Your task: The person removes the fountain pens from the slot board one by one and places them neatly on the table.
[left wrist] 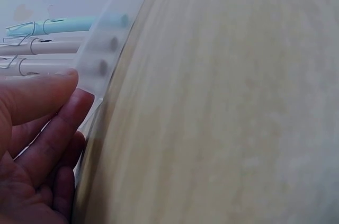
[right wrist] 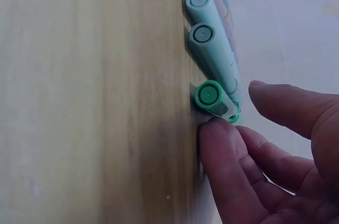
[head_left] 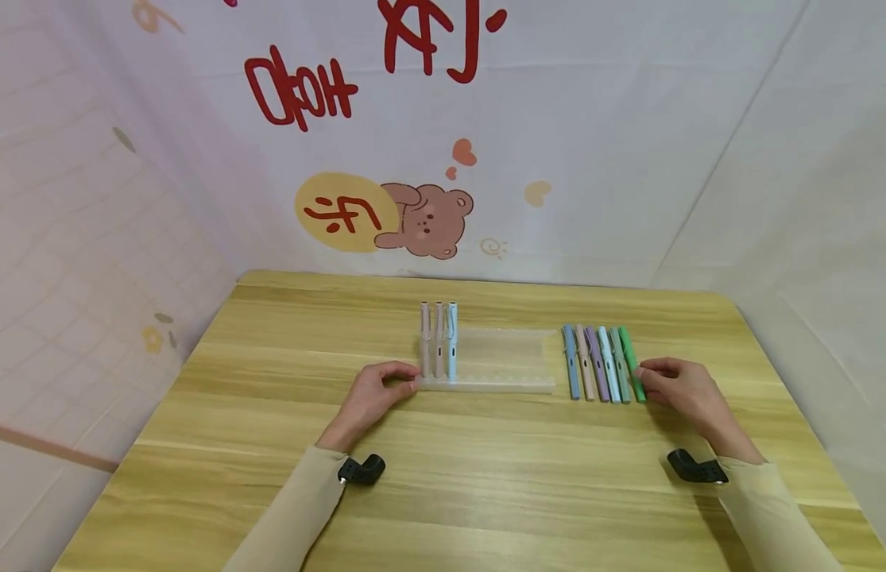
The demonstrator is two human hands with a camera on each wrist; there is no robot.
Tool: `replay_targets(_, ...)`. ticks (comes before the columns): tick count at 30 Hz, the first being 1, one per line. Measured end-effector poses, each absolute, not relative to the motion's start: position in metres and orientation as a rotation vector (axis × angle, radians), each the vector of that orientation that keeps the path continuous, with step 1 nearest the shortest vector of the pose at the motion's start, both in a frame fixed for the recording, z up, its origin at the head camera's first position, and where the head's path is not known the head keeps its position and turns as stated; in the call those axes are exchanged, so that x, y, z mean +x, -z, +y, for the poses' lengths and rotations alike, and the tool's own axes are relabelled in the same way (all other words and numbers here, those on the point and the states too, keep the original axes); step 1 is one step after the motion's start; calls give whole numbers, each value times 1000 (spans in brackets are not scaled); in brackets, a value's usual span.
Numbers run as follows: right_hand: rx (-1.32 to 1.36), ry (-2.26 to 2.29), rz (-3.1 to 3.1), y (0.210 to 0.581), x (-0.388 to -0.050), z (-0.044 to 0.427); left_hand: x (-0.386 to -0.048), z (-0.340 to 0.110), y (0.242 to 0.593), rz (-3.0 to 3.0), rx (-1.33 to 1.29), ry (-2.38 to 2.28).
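A clear pen stand (head_left: 500,384) sits mid-table with three pens upright in its left slots: two pinkish-beige pens (head_left: 439,342) and a light blue pen (head_left: 453,342). At the stand's front left corner, my left hand (head_left: 374,393) pinches the edge between thumb and fingers; the left wrist view shows the thumb tip (left wrist: 69,78) there. Right of the stand lies a row of several capped pens, ending in a green pen (head_left: 632,364). My right hand (head_left: 686,389) touches that green pen's side with a fingertip (right wrist: 217,134), while the thumb (right wrist: 280,105) stays apart from it.
Blue (head_left: 571,361), beige (head_left: 584,361), purple (head_left: 597,364), pale blue (head_left: 609,364) and teal (head_left: 620,364) pens lie side by side left of the green one. Behind the wooden table (head_left: 485,485) hangs a printed white cloth (head_left: 593,159).
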State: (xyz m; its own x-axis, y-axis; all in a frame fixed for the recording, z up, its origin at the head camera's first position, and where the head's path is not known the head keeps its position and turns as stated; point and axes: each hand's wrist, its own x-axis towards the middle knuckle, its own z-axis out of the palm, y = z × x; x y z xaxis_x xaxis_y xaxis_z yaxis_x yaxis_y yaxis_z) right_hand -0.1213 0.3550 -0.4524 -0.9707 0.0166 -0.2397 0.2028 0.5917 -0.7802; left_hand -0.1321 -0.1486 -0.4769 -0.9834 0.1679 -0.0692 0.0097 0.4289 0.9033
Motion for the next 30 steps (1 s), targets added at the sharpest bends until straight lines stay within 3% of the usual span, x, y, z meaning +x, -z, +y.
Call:
replay_targets(19, 168, 1349, 2837, 433, -105, 353, -133, -150, 477, 2546, 192, -1593)
replay_targets(30, 102, 1573, 2881, 423, -98, 324, -133, -150, 478, 2552, 191, -1595)
